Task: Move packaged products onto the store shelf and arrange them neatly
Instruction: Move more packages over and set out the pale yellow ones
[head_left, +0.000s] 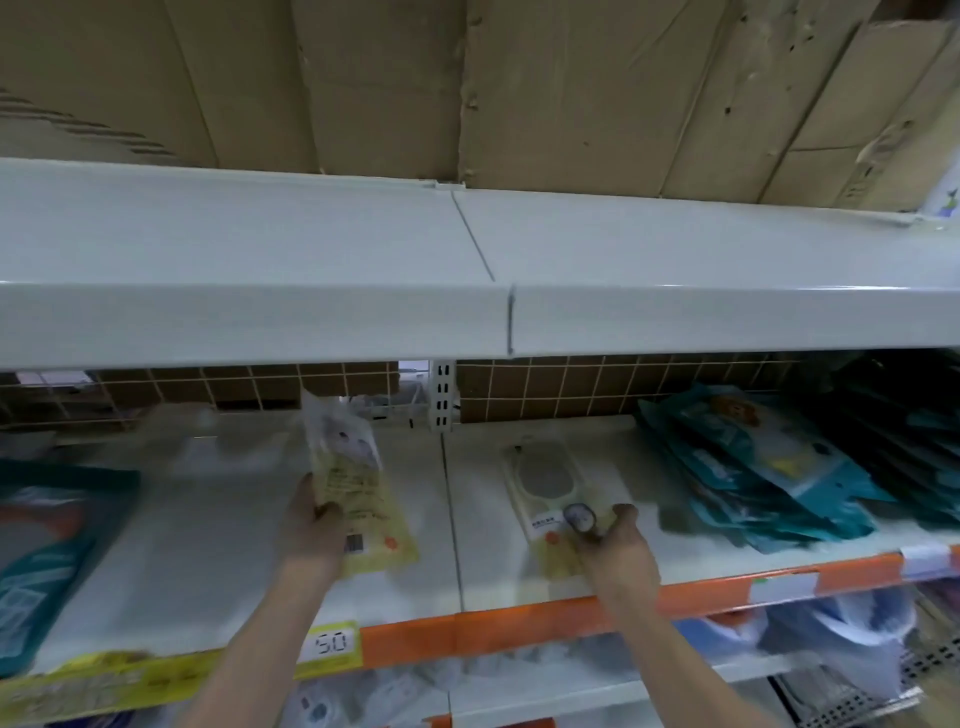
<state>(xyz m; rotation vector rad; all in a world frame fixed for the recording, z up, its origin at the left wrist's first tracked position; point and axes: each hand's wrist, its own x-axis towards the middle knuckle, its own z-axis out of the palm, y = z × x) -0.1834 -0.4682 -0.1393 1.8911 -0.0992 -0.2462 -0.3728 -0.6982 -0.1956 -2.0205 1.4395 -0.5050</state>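
Packs: you had one pale pack (358, 483) raised over the shelf (208, 519), another (550, 488) lying flat on it.
Left hand (317, 530): gripped the raised pack.
Right hand (613, 540): clasped the flat pack's near end.
Progress: teal packs (753, 467) already stacked; both pale packs looked unplaced.

- Left hand (311, 525): arm reaching up and forward, fingers curled in a grip, thumb on the near side.
- Right hand (618, 545): arm extended, palm down, fingers bent closed, pinching.
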